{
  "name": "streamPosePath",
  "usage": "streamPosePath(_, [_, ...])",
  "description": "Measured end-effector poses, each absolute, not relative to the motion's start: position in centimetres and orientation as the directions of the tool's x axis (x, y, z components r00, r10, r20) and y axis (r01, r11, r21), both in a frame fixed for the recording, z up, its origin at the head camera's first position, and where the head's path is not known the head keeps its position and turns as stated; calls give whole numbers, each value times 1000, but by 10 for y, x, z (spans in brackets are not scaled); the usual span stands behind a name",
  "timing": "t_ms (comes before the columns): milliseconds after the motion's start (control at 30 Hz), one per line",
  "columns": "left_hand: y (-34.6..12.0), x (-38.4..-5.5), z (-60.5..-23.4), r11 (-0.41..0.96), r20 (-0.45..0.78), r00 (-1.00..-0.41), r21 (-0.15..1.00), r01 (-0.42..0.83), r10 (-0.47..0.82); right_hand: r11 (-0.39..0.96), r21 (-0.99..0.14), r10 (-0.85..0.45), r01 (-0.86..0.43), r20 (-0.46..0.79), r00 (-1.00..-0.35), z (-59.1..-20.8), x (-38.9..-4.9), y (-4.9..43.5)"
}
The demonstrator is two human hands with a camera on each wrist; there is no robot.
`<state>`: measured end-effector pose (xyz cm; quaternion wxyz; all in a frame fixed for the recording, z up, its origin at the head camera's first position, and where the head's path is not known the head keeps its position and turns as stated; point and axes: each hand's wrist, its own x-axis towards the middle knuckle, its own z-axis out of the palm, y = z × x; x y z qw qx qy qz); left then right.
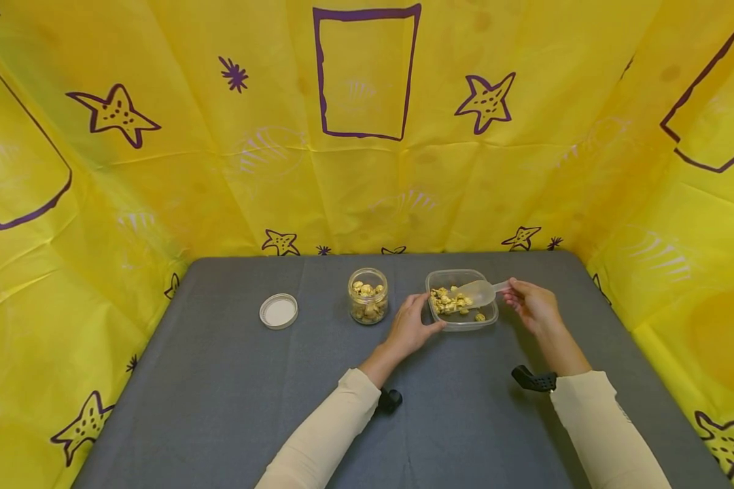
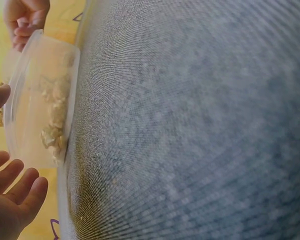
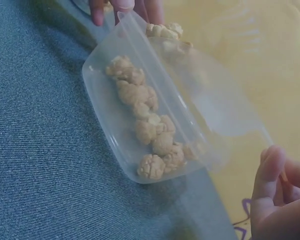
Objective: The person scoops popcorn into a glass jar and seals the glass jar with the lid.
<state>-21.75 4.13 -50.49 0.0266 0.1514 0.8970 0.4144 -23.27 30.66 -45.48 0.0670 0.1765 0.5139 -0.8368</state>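
A clear plastic container point(image 1: 461, 324) holding caramel popcorn point(image 3: 146, 131) stands on the table, right of centre. My right hand point(image 1: 532, 304) pinches the handle of a translucent scoop point(image 1: 478, 293) between thumb and fingers. The scoop's front lies over the container among the popcorn, with some pieces at its mouth. My left hand point(image 1: 411, 327) is at the container's left front corner, its thumb at the rim and its fingers spread and loosely bent in the left wrist view. Left of that hand stands an open clear jar point(image 1: 368, 309) with popcorn inside.
A round white lid point(image 1: 278, 311) lies on the grey table point(image 1: 232, 407), left of the jar. Yellow patterned cloth point(image 1: 367, 190) hangs behind the table and along both sides. Each wrist wears a black camera mount point(image 1: 533, 379).
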Motion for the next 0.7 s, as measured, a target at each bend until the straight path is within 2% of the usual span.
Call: streamPosePath(700, [37,-218,-499,618,113,-954,739,267,277,-501,-833,94,234,-321,-942,-443,-234,301])
